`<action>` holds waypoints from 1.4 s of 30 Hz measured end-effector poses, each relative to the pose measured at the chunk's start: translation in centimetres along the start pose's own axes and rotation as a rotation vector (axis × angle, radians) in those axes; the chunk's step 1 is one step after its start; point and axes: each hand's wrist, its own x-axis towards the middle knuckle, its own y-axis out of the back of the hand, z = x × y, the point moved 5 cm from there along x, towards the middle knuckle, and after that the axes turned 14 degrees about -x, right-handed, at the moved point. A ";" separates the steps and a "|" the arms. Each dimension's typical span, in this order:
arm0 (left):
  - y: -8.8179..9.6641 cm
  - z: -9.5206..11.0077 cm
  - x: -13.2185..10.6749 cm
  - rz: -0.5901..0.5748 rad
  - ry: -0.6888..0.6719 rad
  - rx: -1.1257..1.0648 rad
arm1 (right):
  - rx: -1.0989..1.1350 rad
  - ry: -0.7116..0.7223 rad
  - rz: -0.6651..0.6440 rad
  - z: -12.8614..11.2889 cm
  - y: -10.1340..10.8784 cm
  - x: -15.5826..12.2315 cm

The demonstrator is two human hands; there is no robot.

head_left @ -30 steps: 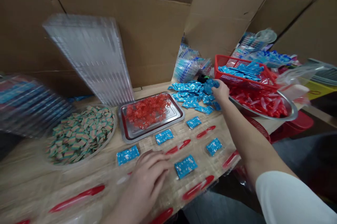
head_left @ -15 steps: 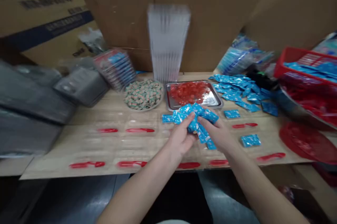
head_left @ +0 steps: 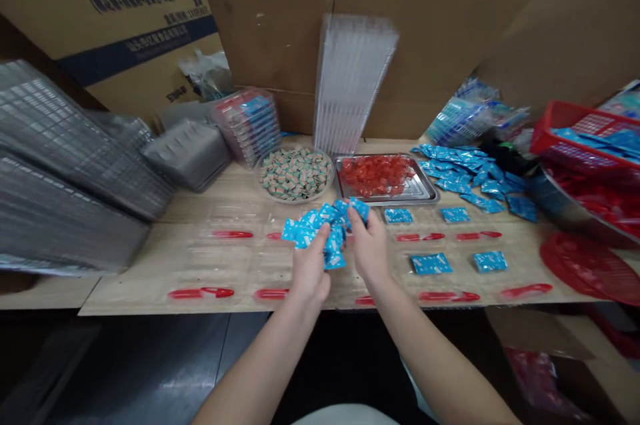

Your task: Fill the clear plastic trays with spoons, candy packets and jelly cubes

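Note:
My left hand point(head_left: 313, 268) is closed around a fanned bunch of small blue sachets point(head_left: 306, 230), thumb on top. Close beside it, my right hand point(head_left: 370, 245) pinches a blue sachet point(head_left: 358, 209) at the bunch's right edge. Both hands are above clear plastic trays point(head_left: 227, 268) laid in rows on the wooden table. Single blue sachets lie in trays to the right, one of them a front-row sachet point(head_left: 431, 264). Several trays hold a red plastic piece, such as the long red piece point(head_left: 200, 293) at front left; my hands and sachets partly cover others.
Behind the trays stand a bowl of small wrapped pieces point(head_left: 295, 175), a metal tray point(head_left: 425, 193) of red pieces and a blue sachet pile point(head_left: 450, 168). Stacked clear trays point(head_left: 350, 78) rise at the back. A red basket point(head_left: 550, 135) is right, grey plastic stacks point(head_left: 65, 152) left.
My hands have moved left across the trays with the bunch. Two sachets now show in the trays just right of them, where my hands were before. The camera view has shifted too.

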 end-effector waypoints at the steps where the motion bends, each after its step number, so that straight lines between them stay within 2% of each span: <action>1: 0.5 0.8 0.0 -0.029 0.030 0.057 | 0.073 -0.058 -0.024 0.2 -0.3 0.1; 3: 1.5 2.3 -0.3 -0.125 0.121 0.179 | 0.197 -0.152 -0.082 0.5 -0.9 -0.1; 6: 3.0 3.8 -1.2 -0.215 0.229 0.289 | 0.236 -0.188 -0.207 0.5 -2.2 -1.3; 8: 4.2 4.8 -1.4 -0.172 0.213 0.289 | 0.168 -0.141 -0.329 0.3 -3.3 -2.0; 10: 5.9 6.3 -1.1 -0.065 0.140 0.256 | 0.015 -0.043 -0.419 0.1 -4.3 -1.8; 13: 8.7 9.2 -0.5 0.092 0.091 0.232 | -0.313 0.172 -0.455 -0.6 -5.8 0.2; 15: 10.2 11.5 -0.3 0.167 0.050 0.228 | -0.534 0.413 -0.438 -1.6 -7.6 1.4; 18: 11.2 14.5 -0.2 0.179 -0.071 0.239 | -0.832 0.818 -0.441 -3.0 -11.3 1.3; 19: 11.3 15.1 -0.2 0.169 -0.093 0.245 | -0.911 0.908 -0.460 -3.1 -12.5 0.9; 21: 11.7 15.6 -0.2 0.160 -0.082 0.251 | -1.001 0.981 -0.503 -3.0 -14.3 0.0; 23: 12.2 15.6 -0.3 0.163 -0.042 0.249 | -0.968 0.938 -0.524 -3.2 -14.9 -0.7; 26: 12.6 15.2 -0.3 0.145 0.025 0.280 | -0.665 0.692 -0.552 -4.0 -14.4 -1.4; 28: 12.6 15.1 -0.2 0.120 0.060 0.302 | -0.393 0.458 -0.725 -4.4 -15.0 -2.1; 30: 12.6 15.5 0.0 0.119 0.055 0.306 | -0.233 0.271 -0.917 -4.8 -16.6 -2.7; 31: 12.6 16.0 0.1 0.132 0.016 0.296 | -0.227 0.240 -0.945 -5.1 -17.5 -2.6; 32: 12.8 16.7 0.2 0.153 -0.044 0.282 | -0.270 0.265 -0.907 -5.6 -18.4 -2.2; 34: 13.2 18.3 0.3 0.192 -0.170 0.257 | -0.458 0.454 -0.730 -6.9 -20.4 -1.1; 36: 13.7 19.6 0.2 0.217 -0.237 0.243 | -0.685 0.730 -0.604 -8.2 -22.6 -0.9; 39: 14.7 20.9 -0.3 0.264 -0.256 0.244 | -0.924 1.043 -0.593 -8.8 -25.7 -2.2; 41: 15.3 21.3 -0.6 0.292 -0.280 0.241 | -0.968 1.123 -0.625 -8.9 -26.6 -3.3; 42: 15.5 21.4 -0.8 0.302 -0.289 0.238 | -0.964 1.116 -0.633 -9.0 -26.7 -3.8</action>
